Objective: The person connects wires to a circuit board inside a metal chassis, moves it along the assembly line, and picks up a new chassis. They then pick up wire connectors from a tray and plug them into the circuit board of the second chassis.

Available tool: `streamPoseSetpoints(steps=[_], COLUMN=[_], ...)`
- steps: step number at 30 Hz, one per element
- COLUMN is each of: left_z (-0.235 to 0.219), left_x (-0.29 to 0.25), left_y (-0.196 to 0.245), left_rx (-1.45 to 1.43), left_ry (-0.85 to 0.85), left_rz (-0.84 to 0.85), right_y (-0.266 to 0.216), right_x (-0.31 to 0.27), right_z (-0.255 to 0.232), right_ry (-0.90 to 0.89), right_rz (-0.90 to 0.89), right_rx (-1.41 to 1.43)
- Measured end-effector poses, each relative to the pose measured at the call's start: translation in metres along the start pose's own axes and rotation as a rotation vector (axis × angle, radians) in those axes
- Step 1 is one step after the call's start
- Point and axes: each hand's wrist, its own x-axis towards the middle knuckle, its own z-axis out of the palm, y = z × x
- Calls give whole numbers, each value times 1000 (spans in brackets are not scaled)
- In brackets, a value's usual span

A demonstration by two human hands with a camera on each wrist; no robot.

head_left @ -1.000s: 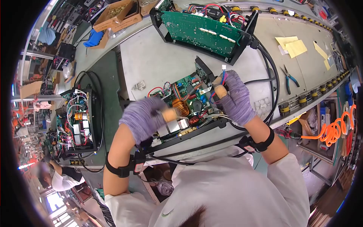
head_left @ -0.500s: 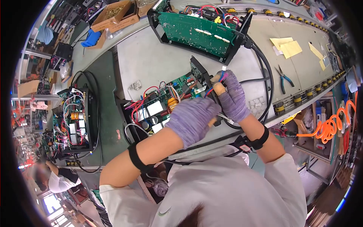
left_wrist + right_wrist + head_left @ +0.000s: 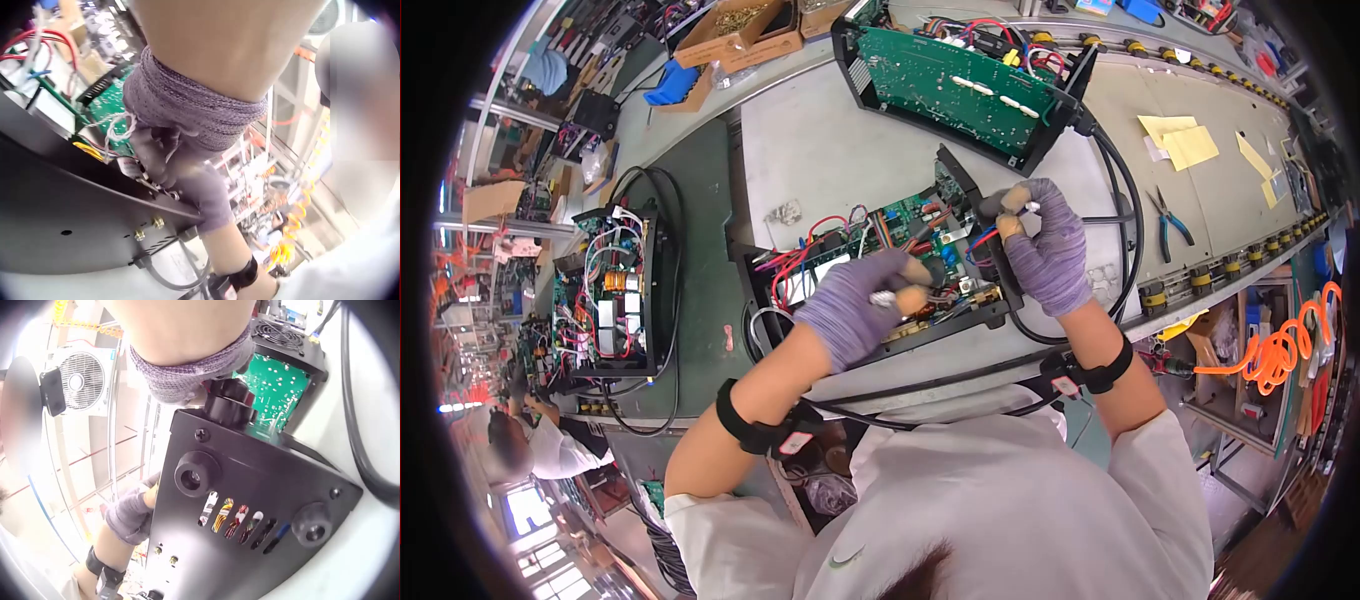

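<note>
While you lean over the bench, the open black chassis (image 3: 870, 290) lies in front of you on the grey table (image 3: 820, 150), its green circuit board (image 3: 910, 225) facing up with red wires (image 3: 795, 255) bunched at the left end. Your left hand (image 3: 855, 305), in a purple knit glove, sits over the board's near edge; thumb and forefinger pinch a small pale connector (image 3: 882, 298), other fingers curled in. Your right hand (image 3: 1040, 245), gloved the same, grips the upright end panel (image 3: 975, 215) of the chassis, fingers curled over its top edge and pinching a small white plug (image 3: 1032, 208) on a red-and-blue lead (image 3: 985, 238). Right wrist view: panel's outer face shows a black knob (image 3: 230, 400), a round socket (image 3: 190, 477) and a row of slots with coloured wires behind; your left hand (image 3: 131, 512) shows past its edge. Left wrist view: glove cuff close, fingers down on the board near the chassis rim; grip detail too blurred to tell.

Second chassis with a large green board (image 3: 960, 80) stands further back, thick black cable (image 3: 1125, 200) running from it. Pliers (image 3: 1172, 222) and yellow notes (image 3: 1180, 140) lie to the right. Third wired unit (image 3: 615, 290) sits on the left
</note>
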Motion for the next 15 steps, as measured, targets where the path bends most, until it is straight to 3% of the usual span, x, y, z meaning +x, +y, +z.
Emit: streamPoseSetpoints(steps=[2, 5, 6, 9, 13, 15], left_z=[-9, -7, -6, -4, 6, 7], left_x=[-6, -15, -16, -21, -29, -31], left_y=[-15, -26, -24, -13, -24, -27], left_rx=[-249, -269, -332, -432, -441, -354], left_ry=[12, 169, 142, 180, 275, 283], left_rz=[-219, -90, -114, -197, -101, -69], right_y=[-16, -60, -67, -79, -66, -66], right_x=[11, 31, 31, 26, 20, 25], right_z=[-3, 2, 7, 29, 46, 51], right_ry=[-159, -686, -856, -902, -929, -1088], right_rz=[-197, -333, -145, 51, -215, -104], right_rx=[-105, -172, -207, -332, -611, -625])
